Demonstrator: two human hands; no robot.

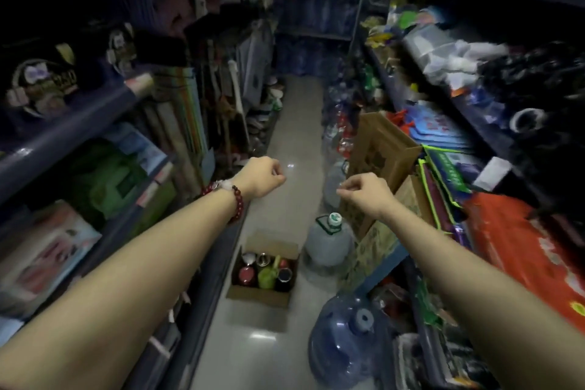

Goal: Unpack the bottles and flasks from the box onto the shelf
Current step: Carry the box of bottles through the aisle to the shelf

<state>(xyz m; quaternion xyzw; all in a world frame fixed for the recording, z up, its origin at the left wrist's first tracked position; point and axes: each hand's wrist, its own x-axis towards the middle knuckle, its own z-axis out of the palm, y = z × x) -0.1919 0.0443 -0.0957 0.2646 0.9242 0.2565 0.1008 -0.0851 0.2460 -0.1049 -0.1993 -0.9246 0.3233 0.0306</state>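
An open cardboard box [258,296] stands on the aisle floor below my arms. Several bottles and flasks stand upright inside it, among them a red flask [246,275], a green bottle [267,277] and a dark flask [284,277]. My left hand [261,179], with a red bead bracelet on the wrist, is stretched out well above the box with fingers curled and nothing in it. To its right, at about the same height, my right hand [367,191] also has its fingers curled and holds nothing.
Packed shelves line both sides of the narrow aisle; the right shelf [392,258] carries bags and a brown carton [384,149]. Large water jugs [327,242] [345,343] stand on the floor right of the box. Pale floor tiles run ahead.
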